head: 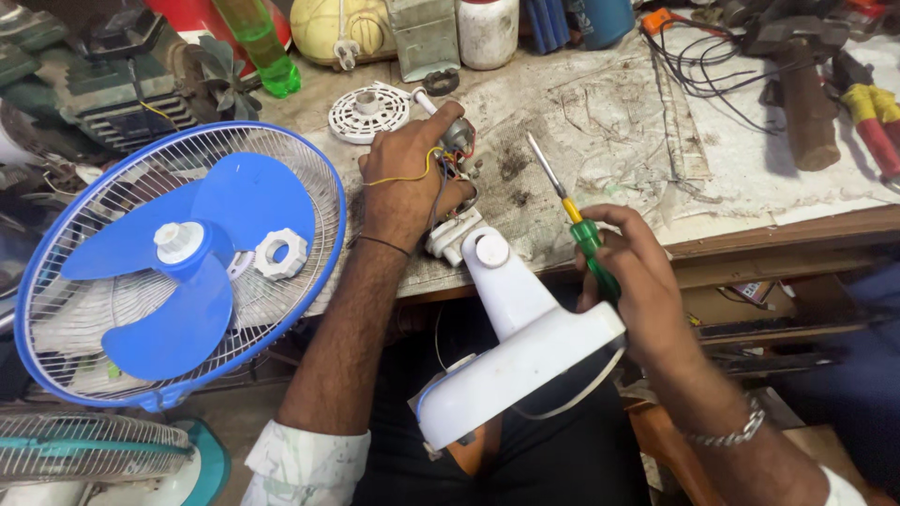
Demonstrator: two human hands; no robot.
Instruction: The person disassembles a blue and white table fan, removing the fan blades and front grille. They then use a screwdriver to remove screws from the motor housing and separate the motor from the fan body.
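Closest to me, one white fan stand (525, 361) lies across the lap, its neck rising to the desk (750, 234) edge. My right hand (637, 281) is wrapped tight round one green-handled screwdriver (581, 230), shaft pointing up and away over the desk edge. Left of that, my left hand (408, 178) is clamped over the small fan motor (455, 150) with its yellow, red and grey wires, sitting on the desk right at the top of the stand's neck. One blue fan blade (178, 262) lies inside one blue-rimmed wire guard (178, 267) off to my left, with one white lock nut (280, 254) resting on the grille. Bare worn desk opens to the right of the motor, room enough there. Further back, one round white slotted cover (368, 112). Along the far edge: one green bottle (258, 42), one white jar (487, 31), a tangle of black wires (698, 66), one hammer (802, 84), red-and-yellow-handled pliers (872, 117).
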